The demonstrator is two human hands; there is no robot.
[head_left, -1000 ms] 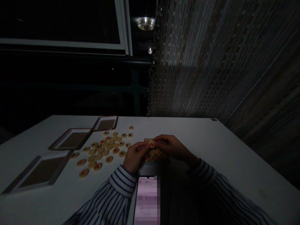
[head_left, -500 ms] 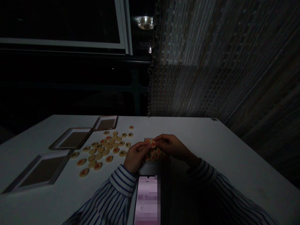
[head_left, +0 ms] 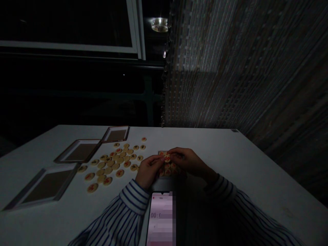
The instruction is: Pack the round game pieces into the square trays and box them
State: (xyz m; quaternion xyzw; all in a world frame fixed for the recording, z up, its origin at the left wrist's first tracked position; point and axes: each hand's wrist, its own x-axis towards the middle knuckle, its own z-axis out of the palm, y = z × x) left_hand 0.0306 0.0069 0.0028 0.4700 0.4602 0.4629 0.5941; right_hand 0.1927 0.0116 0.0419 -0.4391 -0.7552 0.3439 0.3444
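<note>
A round Chinese chess piece [head_left: 167,157] with a red character sits between my two hands, face up. My left hand [head_left: 148,169] pinches its left edge with thumb and forefinger. From the right, the fingertips of my right hand [head_left: 188,159] close on its other side. Just below and around it, several more red-marked pieces [head_left: 167,172] lie in rows in a small box [head_left: 160,152], whose sides are partly hidden by my hands. Loose wooden pieces [head_left: 115,166], some marked red, some black, some blank side up, spread over the table left of my left hand.
Three shallow trays [head_left: 81,151] form a slanting row along the left of the white table [head_left: 230,164]. A lit phone [head_left: 160,218] lies at the front, below my hands. Behind the table hangs a string curtain [head_left: 205,68]. The room is dark.
Both hands hold nearly the same place over the box. The piece between them has turned slightly and shows a little more of its face. The loose pieces have not moved.
</note>
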